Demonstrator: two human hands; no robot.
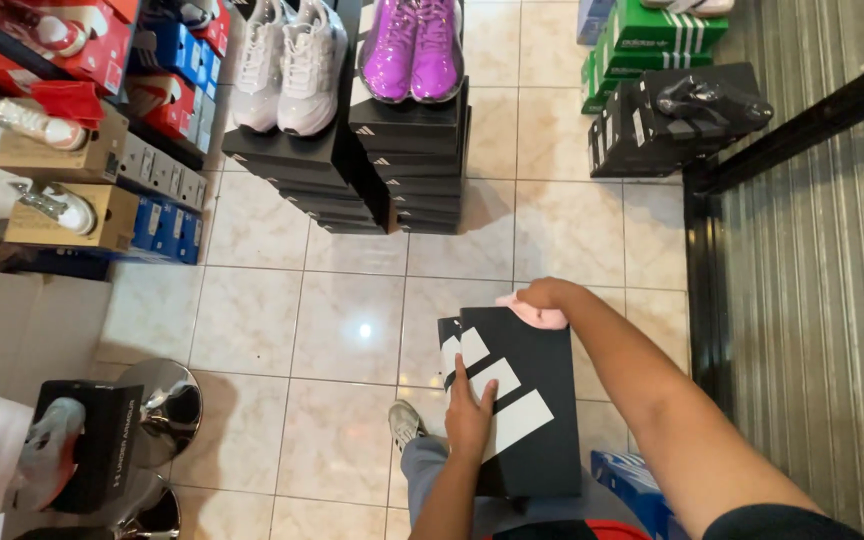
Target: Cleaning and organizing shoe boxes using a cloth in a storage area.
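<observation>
Black shoebox with white stripes held over the tiled floor — left hand flat on its lid, right hand curled round the far end — carrying step, I judge; setting down calls for a level stack.

Left hand lies flat, fingers extended; right hand curls at arm's reach.

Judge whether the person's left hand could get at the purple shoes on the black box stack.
Probably not: the left hand rests on the black shoebox, and the purple shoes sit well beyond it across open floor tiles.
</observation>
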